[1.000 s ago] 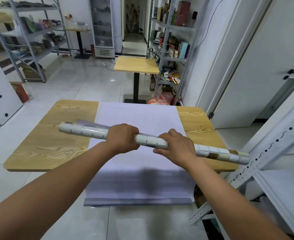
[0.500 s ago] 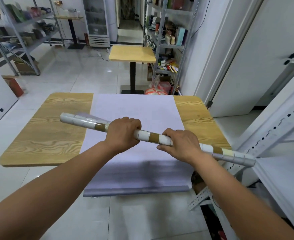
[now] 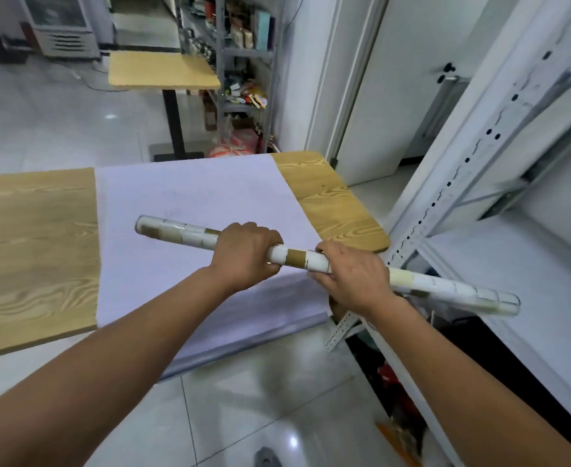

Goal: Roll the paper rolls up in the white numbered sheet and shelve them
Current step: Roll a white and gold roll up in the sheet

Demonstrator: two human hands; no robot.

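Glossy pale floor tiles [image 3: 277, 409] fill the room. On the right stands a white metal rack [image 3: 445, 183] with punched uprights and a bare white shelf [image 3: 530, 264]. Left of it is the wood-grain surface [image 3: 31, 247], and a pale, faintly lilac sheet [image 3: 193, 197] lies across its middle from the far edge to the near one. There the sheet hangs over, and its hanging end is curled into a tube. No numbers can be read on it.

The patterned roll [image 3: 297, 259], a long thin tube of white and tan squares, is held clear of the surface and slopes down to the right. Its left end is over the sheet. Its right end reaches past the surface's corner, in front of the rack's shelf; whether it touches the rack cannot be told.

The left grip [image 3: 243, 252], a bare hand, is wrapped over the roll near its middle with its fingers curled round the tube. The right grip [image 3: 355, 278] is close beside it, also curled round the tube from above.
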